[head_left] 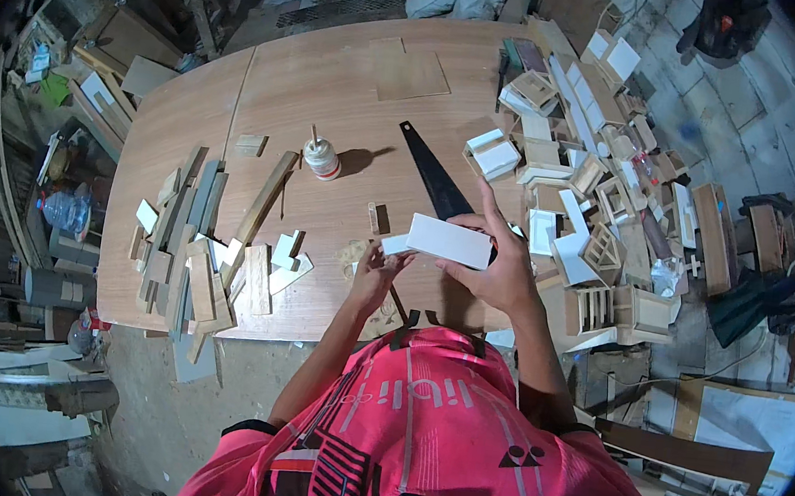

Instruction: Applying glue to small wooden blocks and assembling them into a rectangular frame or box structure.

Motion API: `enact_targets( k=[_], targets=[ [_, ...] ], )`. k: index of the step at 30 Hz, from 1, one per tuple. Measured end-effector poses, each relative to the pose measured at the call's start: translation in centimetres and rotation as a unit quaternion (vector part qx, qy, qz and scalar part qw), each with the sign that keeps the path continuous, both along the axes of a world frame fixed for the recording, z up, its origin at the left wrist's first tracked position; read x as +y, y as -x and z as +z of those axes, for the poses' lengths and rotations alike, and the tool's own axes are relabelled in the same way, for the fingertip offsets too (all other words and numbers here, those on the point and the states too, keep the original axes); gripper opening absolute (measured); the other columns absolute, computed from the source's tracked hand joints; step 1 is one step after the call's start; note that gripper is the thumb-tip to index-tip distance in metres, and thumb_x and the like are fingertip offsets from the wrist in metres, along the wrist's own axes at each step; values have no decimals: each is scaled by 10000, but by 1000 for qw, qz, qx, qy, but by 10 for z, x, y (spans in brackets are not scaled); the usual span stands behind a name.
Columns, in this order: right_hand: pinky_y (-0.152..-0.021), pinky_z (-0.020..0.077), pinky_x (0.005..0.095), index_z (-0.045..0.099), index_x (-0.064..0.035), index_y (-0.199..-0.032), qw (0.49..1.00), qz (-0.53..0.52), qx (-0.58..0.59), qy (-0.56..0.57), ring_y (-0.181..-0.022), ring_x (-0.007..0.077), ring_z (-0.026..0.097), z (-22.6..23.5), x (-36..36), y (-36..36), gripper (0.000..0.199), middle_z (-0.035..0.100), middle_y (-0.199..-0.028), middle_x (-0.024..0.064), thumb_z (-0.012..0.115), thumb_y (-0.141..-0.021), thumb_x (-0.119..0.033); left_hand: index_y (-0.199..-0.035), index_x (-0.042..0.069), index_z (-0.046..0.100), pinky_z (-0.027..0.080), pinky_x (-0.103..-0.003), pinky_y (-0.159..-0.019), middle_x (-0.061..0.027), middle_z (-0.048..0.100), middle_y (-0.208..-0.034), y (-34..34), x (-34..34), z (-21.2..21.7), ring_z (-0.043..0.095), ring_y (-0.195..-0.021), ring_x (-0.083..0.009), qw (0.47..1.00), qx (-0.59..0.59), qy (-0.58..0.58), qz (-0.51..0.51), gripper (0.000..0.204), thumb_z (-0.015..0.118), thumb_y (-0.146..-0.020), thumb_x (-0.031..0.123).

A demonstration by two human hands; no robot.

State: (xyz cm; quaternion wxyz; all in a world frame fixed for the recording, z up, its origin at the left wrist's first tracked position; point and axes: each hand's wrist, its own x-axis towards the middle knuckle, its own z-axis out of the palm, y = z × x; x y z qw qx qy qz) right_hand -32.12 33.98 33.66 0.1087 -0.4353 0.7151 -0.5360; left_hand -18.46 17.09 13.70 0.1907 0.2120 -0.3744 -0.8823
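Right hand: the right hand [502, 264] gripped a white rectangular board [450, 241] along its near edge, thumb under and fingers over, holding it just above the near part of the table [338, 77].
Left hand: the left hand [378, 270] pinched a small white piece [396, 244] against the left end of that board, fingers closed narrowly on it.
Step in hand: it looked like fitting the small piece to the board's end; doing it well would call for flush edges, a square corner and steady pressure from both hands.
Glue bottle: a small round bottle [321, 157] with a thin nozzle stood upright on the table, far and left of the hands; its contents could not be told.
Saw: a dark saw blade [434, 176] lay just beyond the board, pointing far-left.
Wood offcuts: strips and blocks [194, 246] lay heaped at the table's left near corner.
Small boxes: open wooden and white box frames [595, 211] were piled on the right; most looked hollow, nothing visible inside.
Water bottle: a clear bottle [67, 210] lay off the table, far left.
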Motion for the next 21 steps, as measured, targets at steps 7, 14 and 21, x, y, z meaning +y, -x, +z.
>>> enact_targets(
  k=[7,14,21],
  targets=[
    [-868,524,335,140,-35,-1558,999,12,-26,16,-981,204,668,2,0,-9,1175,684,-1066,115,896,-664,-140,-1319,6,431,539,-370,-933,-157,596,-1178,-37,-16,-138,647,-1048,-245,976,-179,121,11,475,596,-882,-81],
    [-859,514,327,161,1,-1545,999,5,-45,11,-969,187,654,-10,8,-14,1194,690,-1061,104,919,-651,-228,-1355,28,482,511,-362,-899,-128,663,-1040,-49,-6,-113,641,-1017,-226,677,-309,660,99,577,717,-829,64],
    [-892,489,291,214,-65,-1554,987,69,-142,-28,-991,133,612,-5,16,-20,1154,669,-1095,87,917,-641,-129,-1205,-3,621,477,-259,-749,-40,670,-1034,-16,9,100,586,-825,-110,991,-8,-92,-96,325,669,-947,187]
  ],
)
